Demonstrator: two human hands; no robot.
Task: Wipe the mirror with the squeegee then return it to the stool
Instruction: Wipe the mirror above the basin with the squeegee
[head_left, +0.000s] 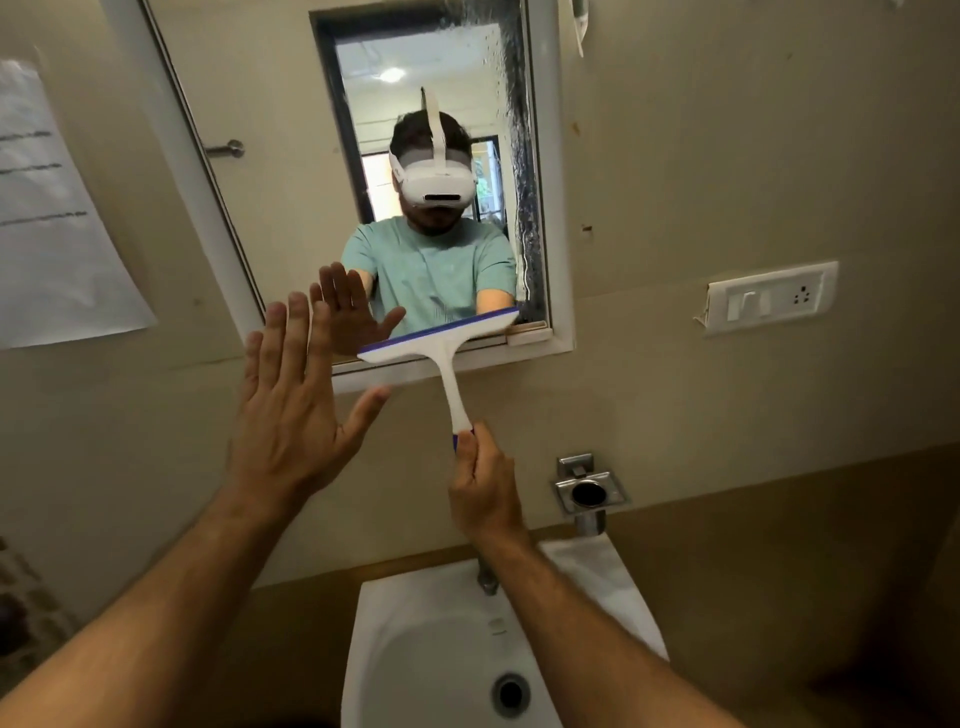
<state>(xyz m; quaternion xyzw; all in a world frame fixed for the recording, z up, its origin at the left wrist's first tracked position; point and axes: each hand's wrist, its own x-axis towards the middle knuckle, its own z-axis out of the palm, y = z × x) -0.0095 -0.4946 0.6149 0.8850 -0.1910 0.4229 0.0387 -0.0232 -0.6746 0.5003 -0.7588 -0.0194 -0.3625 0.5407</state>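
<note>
Right hand: grip closed around the lower, blue end of the squeegee handle.
Squeegee: white with a blue blade; blade across the bottom edge of the mirror, tilted, its 3 o'clock end higher.
Left hand: grip wide, fingers spread flat, holding nothing, at 9 o'clock of the blade.
Mirror: wet streaks along its 3 o'clock edge.
Sink: white, at 6 o'clock below the hands.

The paper sheet's lines are illegibly blurred.
</note>
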